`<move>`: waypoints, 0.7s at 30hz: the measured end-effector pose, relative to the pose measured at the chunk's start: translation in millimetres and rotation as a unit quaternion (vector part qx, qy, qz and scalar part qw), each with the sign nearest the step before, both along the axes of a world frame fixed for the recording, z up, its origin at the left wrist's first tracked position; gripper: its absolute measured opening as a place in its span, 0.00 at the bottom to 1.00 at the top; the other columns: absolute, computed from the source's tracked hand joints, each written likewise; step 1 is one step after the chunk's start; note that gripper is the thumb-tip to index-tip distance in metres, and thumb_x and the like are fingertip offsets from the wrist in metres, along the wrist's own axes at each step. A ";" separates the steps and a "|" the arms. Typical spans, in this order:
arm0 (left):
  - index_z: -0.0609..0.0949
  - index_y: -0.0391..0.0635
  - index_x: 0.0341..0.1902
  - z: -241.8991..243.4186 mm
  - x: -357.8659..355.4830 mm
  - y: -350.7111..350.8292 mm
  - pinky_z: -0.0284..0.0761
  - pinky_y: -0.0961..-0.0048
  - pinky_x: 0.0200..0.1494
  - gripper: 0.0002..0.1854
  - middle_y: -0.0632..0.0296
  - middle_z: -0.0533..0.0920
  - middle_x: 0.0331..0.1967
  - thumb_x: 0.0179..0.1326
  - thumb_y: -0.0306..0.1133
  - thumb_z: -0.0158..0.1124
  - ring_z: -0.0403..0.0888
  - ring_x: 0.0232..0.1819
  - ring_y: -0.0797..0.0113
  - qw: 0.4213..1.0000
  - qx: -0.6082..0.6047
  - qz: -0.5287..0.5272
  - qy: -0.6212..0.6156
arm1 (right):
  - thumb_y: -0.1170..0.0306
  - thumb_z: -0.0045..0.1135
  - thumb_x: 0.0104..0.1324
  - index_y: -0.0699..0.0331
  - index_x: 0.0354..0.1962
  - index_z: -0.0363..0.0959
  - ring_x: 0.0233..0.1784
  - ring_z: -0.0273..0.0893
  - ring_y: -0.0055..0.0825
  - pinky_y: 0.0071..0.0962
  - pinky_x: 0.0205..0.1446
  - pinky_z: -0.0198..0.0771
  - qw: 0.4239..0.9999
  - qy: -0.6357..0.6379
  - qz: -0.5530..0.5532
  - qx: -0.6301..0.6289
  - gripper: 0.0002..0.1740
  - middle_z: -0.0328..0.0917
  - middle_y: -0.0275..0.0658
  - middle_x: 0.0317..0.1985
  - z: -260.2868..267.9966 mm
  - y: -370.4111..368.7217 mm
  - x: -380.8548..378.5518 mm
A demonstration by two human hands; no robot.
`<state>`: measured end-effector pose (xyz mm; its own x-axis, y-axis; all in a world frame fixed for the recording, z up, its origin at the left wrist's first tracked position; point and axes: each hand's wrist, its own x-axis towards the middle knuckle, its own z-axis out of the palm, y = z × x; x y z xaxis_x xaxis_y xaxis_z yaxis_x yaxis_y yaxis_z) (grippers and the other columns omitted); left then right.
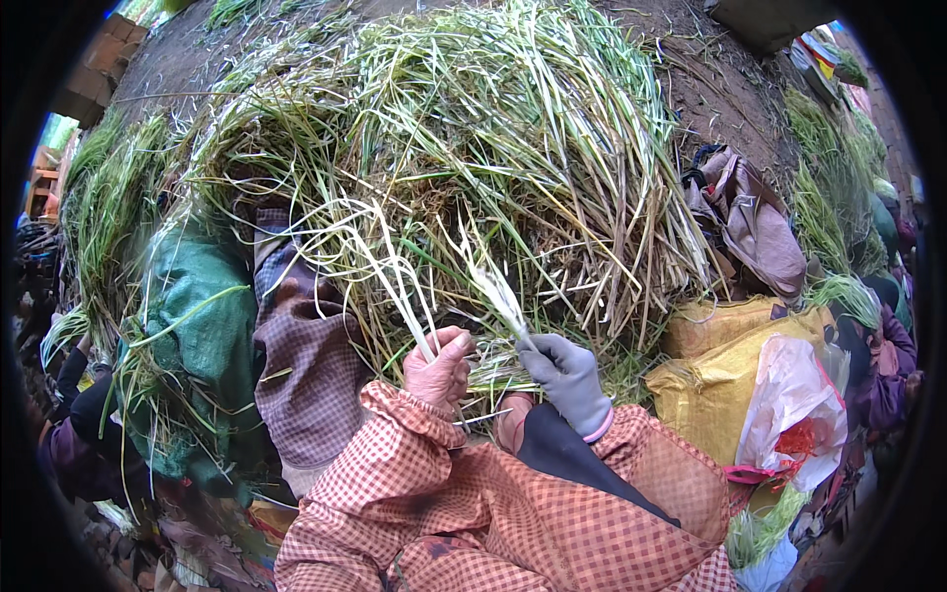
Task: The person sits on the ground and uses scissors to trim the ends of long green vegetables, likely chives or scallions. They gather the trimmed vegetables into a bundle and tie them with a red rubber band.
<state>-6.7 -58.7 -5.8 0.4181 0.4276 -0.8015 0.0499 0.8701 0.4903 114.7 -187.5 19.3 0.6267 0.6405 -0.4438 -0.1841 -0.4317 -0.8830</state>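
My bare left hand [438,368] is closed around a few pale plant stalks [403,303], whose long ends curl up and to the left. To its right, my right hand [566,381], in a grey glove with a pink cuff, pinches the lower end of a small white stalk bundle [501,300] with frayed leaves. Both hands are above my lap, over the red checked garment [510,510]. Just beyond them rises a large heap of long green and straw-coloured stalks [473,140], roots and cut ends showing on its near side.
A green woven sack [196,333] and a checked cloth [303,362] lie left. At right are yellow sacks [710,370], a white plastic bag [788,399] and a mauve cloth [755,222]. Other people [884,362] sit at both edges beside more stalks. Bare soil [718,96] shows behind.
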 end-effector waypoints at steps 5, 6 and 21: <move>0.78 0.42 0.45 7.4 0.7 -3.6 0.53 0.86 0.09 0.13 0.61 0.82 0.30 0.59 0.33 0.65 0.68 0.13 0.80 0.993 -0.043 -0.036 -0.104 | 0.74 0.59 0.52 0.64 0.32 0.76 0.25 0.75 0.40 0.31 0.29 0.70 0.930 -0.291 0.212 0.073 0.08 0.76 0.44 0.24 -9.3 6.0 0.7; 0.77 0.42 0.45 7.9 0.6 -4.7 0.54 0.86 0.10 0.12 0.60 0.82 0.32 0.60 0.34 0.64 0.69 0.14 0.80 0.994 -0.044 -0.038 -0.098 | 0.74 0.59 0.51 0.64 0.32 0.76 0.26 0.75 0.41 0.33 0.30 0.70 0.926 -0.300 0.225 0.048 0.08 0.76 0.43 0.24 -11.7 5.9 -0.3; 0.78 0.44 0.39 51.6 -58.6 87.4 0.60 0.87 0.08 0.06 0.64 0.79 0.27 0.64 0.33 0.59 0.71 0.13 0.82 0.969 0.199 0.125 -0.073 | 0.66 0.58 0.59 0.58 0.43 0.74 0.34 0.78 0.34 0.27 0.38 0.72 0.955 -0.036 0.188 -0.225 0.14 0.78 0.42 0.28 -89.8 -97.4 11.0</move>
